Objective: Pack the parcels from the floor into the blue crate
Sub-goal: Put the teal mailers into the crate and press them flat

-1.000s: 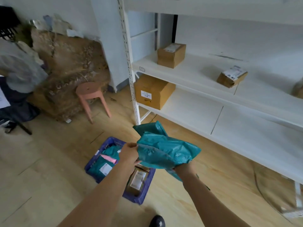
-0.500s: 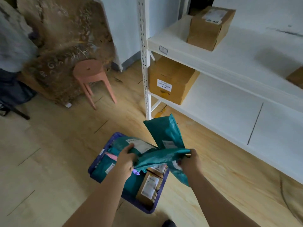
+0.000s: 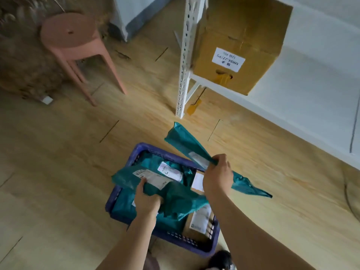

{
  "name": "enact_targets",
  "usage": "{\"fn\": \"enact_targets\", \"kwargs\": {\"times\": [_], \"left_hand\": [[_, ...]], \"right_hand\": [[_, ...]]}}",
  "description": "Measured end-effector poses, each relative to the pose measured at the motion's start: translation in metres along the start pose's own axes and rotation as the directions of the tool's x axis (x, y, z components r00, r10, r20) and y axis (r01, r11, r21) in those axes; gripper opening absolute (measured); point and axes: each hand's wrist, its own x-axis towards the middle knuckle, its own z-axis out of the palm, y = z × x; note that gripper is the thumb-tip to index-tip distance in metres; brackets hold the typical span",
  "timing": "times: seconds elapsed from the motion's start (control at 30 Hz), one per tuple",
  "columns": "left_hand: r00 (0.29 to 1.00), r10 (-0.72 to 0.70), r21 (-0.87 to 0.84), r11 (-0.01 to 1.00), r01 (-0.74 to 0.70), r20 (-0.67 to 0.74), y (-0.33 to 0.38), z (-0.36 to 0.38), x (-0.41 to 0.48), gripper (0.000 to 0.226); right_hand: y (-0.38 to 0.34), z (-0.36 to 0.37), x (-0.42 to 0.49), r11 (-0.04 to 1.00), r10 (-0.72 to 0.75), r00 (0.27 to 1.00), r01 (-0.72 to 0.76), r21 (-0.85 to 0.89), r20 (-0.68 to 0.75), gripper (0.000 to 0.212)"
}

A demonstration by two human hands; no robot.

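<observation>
1. The left grip (image 3: 147,203), a bare hand, clenches a teal parcel (image 3: 175,199). The thumb lies on top beside the parcel's white label, and the fingers are curled into the plastic wrapping.
2. That teal parcel lies across the blue crate (image 3: 116,199). One end juts out past the crate's left rim, and the rest is draped over the parcels already inside. Whether it rests on them or is held just above them cannot be told.
3. The right grip (image 3: 217,176), also a bare hand, grasps a second teal parcel (image 3: 185,143) near its middle, right beside that parcel's white label.
4. The second teal parcel is in the air above the far right corner of the crate. One end points up and away toward the shelf post (image 3: 185,55). The other end droops to the right, out over the wooden floor (image 3: 58,152).
5. The blue crate sits on the floor between the two forearms. It holds more teal bags, one with a label showing at the far end. Brown parcels (image 3: 194,233) with white labels stand along its right side.
6. A dark shoe (image 3: 220,258) is just beside the crate's near right corner.
7. A pink stool (image 3: 72,36) stands on the floor to the far left.
8. A labelled cardboard box (image 3: 239,45) sits on the lowest shelf, behind the post.
</observation>
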Motion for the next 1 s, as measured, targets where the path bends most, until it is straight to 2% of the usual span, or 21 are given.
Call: {"fn": "enact_targets", "kwargs": {"times": [0.1, 0.2, 0.23, 0.3, 0.33, 0.37, 0.4, 0.43, 0.5, 0.57, 0.67, 0.7, 0.73, 0.8, 0.87, 0.93, 1.0], "left_hand": [[1.000, 0.004, 0.013, 1.000, -0.004, 0.009, -0.030, -0.003, 0.039, 0.087], [1.000, 0.025, 0.025, 0.999, -0.025, 0.000, -0.064, 0.000, 0.077, 0.094], [1.000, -0.006, 0.026, 1.000, 0.006, 0.021, -0.075, 0.000, 0.089, 0.099], [0.964, -0.229, 0.081, 0.972, 0.219, 0.138, -0.097, 0.001, 0.106, 0.107], [0.910, -0.370, 0.156, 0.926, 0.344, 0.190, -0.105, 0.000, 0.109, 0.107], [0.858, -0.464, 0.274, 0.874, 0.402, 0.222, -0.111, -0.001, 0.111, 0.103], [0.835, -0.495, 0.410, 0.831, 0.376, 0.239, -0.117, -0.003, 0.116, 0.096], [0.840, -0.478, 0.514, 0.803, 0.301, 0.255, -0.120, -0.005, 0.125, 0.086], [0.885, -0.384, 0.543, 0.817, 0.194, 0.263, -0.112, -0.007, 0.145, 0.066], [0.905, -0.353, 0.449, 0.866, 0.220, 0.237, -0.093, -0.009, 0.163, 0.057], [0.862, -0.416, 0.373, 0.878, 0.299, 0.288, -0.063, -0.006, 0.175, 0.040], [0.839, -0.435, 0.360, 0.878, 0.315, 0.328, -0.057, -0.004, 0.177, 0.041], [0.830, -0.444, 0.366, 0.874, 0.319, 0.337, -0.054, -0.002, 0.179, 0.051], [0.853, -0.426, 0.367, 0.877, 0.308, 0.301, -0.048, 0.003, 0.184, 0.085], [0.889, -0.383, 0.321, 0.899, 0.297, 0.251, -0.041, 0.005, 0.188, 0.103], [0.907, -0.315, 0.286, 0.929, 0.235, 0.279, -0.038, 0.004, 0.199, 0.102], [0.954, -0.114, 0.327, 0.945, 0.018, 0.278, -0.030, 0.003, 0.205, 0.077]], "right_hand": [[0.002, 0.060, 0.000, 0.997, -0.041, 0.995, 0.048, -0.068, 0.088, 0.017], [0.009, 0.108, 0.005, 0.998, -0.003, 0.990, 0.012, -0.061, 0.141, 0.019], [0.013, 0.120, 0.008, 0.999, 0.015, 0.989, -0.009, -0.037, 0.149, 0.020], [0.021, 0.139, 0.017, 0.996, 0.076, 0.987, -0.082, 0.040, 0.141, 0.018], [0.025, 0.145, 0.022, 0.988, 0.119, 0.984, -0.131, 0.079, 0.133, 0.015], [0.030, 0.150, 0.028, 0.976, 0.170, 0.977, -0.185, 0.115, 0.125, 0.012], [0.035, 0.154, 0.033, 0.957, 0.231, 0.966, -0.247, 0.152, 0.115, 0.010], [0.039, 0.157, 0.037, 0.930, 0.295, 0.949, -0.311, 0.195, 0.106, 0.011], [0.047, 0.161, 0.042, 0.858, 0.413, 0.905, -0.424, 0.288, 0.104, 0.014], [0.051, 0.166, 0.042, 0.788, 0.502, 0.857, -0.509, 0.346, 0.118, 0.017], [0.049, 0.171, 0.040, 0.701, 0.597, 0.788, -0.604, 0.379, 0.151, 0.022], [0.047, 0.171, 0.039, 0.649, 0.632, 0.755, -0.640, 0.412, 0.176, 0.023], [0.045, 0.171, 0.037, 0.577, 0.666, 0.714, -0.677, 0.456, 0.217, 0.024], [0.042, 0.171, 0.033, 0.396, 0.721, 0.615, -0.744, 0.539, 0.319, 0.028], [0.045, 0.173, 0.028, 0.228, 0.737, 0.536, -0.771, 0.595, 0.412, 0.027], [0.056, 0.181, 0.023, 0.120, 0.723, 0.485, -0.790, 0.601, 0.493, 0.027], [0.069, 0.194, 0.017, 0.107, 0.695, 0.443, -0.842, 0.528, 0.566, 0.028]]}}
